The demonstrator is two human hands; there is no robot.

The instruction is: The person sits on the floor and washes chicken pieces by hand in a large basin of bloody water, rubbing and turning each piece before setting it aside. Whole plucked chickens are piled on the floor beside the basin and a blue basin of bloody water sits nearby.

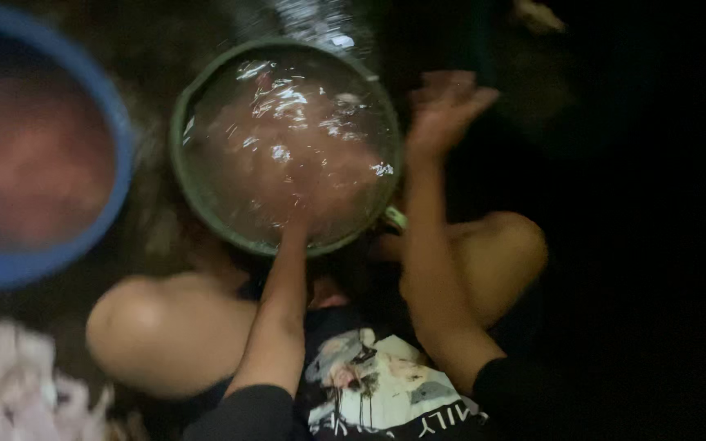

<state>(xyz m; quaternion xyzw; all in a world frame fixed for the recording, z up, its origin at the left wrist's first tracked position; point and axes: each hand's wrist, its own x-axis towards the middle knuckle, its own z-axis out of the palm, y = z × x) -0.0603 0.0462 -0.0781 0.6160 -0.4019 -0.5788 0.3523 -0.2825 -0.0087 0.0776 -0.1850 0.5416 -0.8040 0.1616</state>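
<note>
A round green basin [181,175] full of rippling water stands on the ground in front of my knees. My left hand [300,214] reaches over its near rim and goes into the water, where pinkish cloth shows blurred under the surface. Whether the fingers grip it is hidden. My right hand [444,108] is raised beside the basin's right rim, fingers apart and blurred, holding nothing.
A blue basin [116,139] with reddish contents sits at the left. A pile of pale cloth [10,392] lies at the lower left. My bare knees [157,331] flank the green basin. The right side is dark.
</note>
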